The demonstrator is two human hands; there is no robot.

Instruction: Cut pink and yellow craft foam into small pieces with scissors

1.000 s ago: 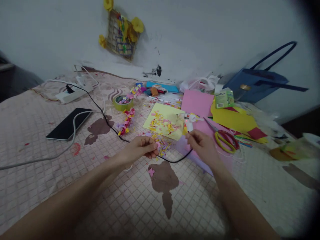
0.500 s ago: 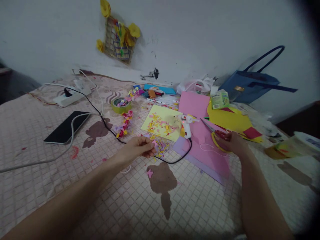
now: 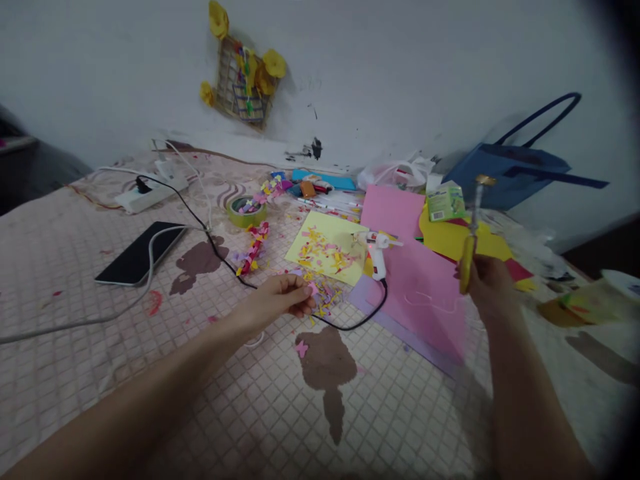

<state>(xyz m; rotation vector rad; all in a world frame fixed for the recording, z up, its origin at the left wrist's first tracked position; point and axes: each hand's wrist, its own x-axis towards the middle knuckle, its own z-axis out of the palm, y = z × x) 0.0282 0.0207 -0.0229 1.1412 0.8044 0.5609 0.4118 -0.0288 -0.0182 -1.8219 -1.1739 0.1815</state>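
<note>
My left hand (image 3: 290, 295) pinches a small pink paper piece (image 3: 313, 288) beside a pile of yellow and purple paper bits (image 3: 327, 299). My right hand (image 3: 487, 283) is wrapped round the yellow-handled scissors (image 3: 468, 263), held upright with the blades pointing up, over the right side of the pink sheets (image 3: 425, 287). Between the hands a white glue gun (image 3: 379, 257) lies at the edge of a pale yellow sheet (image 3: 310, 233) scattered with cut paper. A small pink cut-out (image 3: 301, 349) rests on a brown patch of the cloth.
A black cable (image 3: 345, 328) curves in front of the glue gun. At left are a dark tablet (image 3: 140, 257), a power strip (image 3: 150, 193) and a green tape roll (image 3: 245, 212). A blue bag (image 3: 505, 177) stands at the back right; a tub (image 3: 590, 300) is at right.
My right hand has turned the scissors from lying slanted toward the glue gun to upright. My left hand keeps its pinch. The whole view has shifted slightly.
</note>
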